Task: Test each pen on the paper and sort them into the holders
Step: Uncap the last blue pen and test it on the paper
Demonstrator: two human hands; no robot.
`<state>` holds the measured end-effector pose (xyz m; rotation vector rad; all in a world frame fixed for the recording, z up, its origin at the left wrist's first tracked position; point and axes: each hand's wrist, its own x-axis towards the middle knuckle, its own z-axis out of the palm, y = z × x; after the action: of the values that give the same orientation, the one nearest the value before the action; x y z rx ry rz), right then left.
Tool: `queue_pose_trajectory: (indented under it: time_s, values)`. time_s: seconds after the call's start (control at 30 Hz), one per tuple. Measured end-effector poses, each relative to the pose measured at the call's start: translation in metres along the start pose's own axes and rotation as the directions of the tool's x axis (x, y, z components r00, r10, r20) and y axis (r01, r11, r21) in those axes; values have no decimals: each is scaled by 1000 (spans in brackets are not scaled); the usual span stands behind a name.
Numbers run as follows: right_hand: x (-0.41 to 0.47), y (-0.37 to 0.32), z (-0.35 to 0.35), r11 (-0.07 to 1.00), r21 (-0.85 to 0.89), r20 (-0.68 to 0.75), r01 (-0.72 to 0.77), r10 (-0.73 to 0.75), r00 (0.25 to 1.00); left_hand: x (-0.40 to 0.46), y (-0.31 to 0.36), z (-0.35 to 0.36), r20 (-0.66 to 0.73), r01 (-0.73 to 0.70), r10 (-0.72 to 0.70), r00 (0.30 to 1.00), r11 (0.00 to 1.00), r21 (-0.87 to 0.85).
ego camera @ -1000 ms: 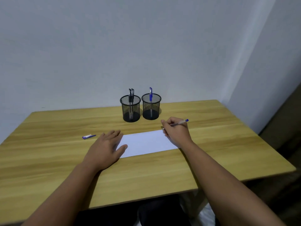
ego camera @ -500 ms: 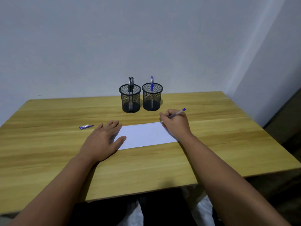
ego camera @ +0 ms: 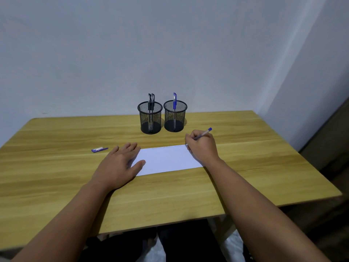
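Note:
A white sheet of paper (ego camera: 166,159) lies flat on the wooden table (ego camera: 245,167). My left hand (ego camera: 118,163) rests flat on the paper's left end, fingers straight. My right hand (ego camera: 203,146) grips a blue pen (ego camera: 204,132) in a writing hold, its tip at the paper's top right corner. Behind the paper stand two black mesh holders: the left holder (ego camera: 150,120) has two black pens, the right holder (ego camera: 175,118) has one blue pen (ego camera: 174,103). A blue pen cap (ego camera: 99,149) lies on the table left of my left hand.
A pale wall rises right behind the holders, and another wall closes the right side. The table's front edge runs just above my lap. Dark floor shows at the lower right.
The camera has tilted a little, so the scene sits differently in frame. My right hand with the pen stays at the paper's top right corner. My left hand keeps pressing the paper.

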<state>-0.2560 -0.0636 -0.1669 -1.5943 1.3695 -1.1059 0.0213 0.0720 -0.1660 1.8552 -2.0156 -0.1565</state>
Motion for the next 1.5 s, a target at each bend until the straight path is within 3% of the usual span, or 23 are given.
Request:
queue_pose_trajectory:
  time_s: [1.07, 1.2, 1.3, 1.4, 1.5]
  values:
    - [0, 0, 2, 1000, 19, -97, 23, -21, 995, -1, 1, -1, 16, 16, -16, 1000, 1000, 18]
    - [-3, -11, -7, 981, 178, -144, -74, 100, 985, -2, 3, -3, 20, 13, -13, 1000, 1000, 13]
    - [-2, -18, -14, 939, 322, -82, -122, 156, 984, -4, 6, -5, 31, 18, -19, 999, 1000, 25]
    - [-2, -33, -15, 916, 398, -90, -47, 90, 992, -6, 6, -7, -27, 32, -36, 999, 991, -128]
    - [-5, -55, -18, 889, 457, -50, -18, 45, 998, -5, 1, -20, -231, 29, -117, 966, 935, -352]
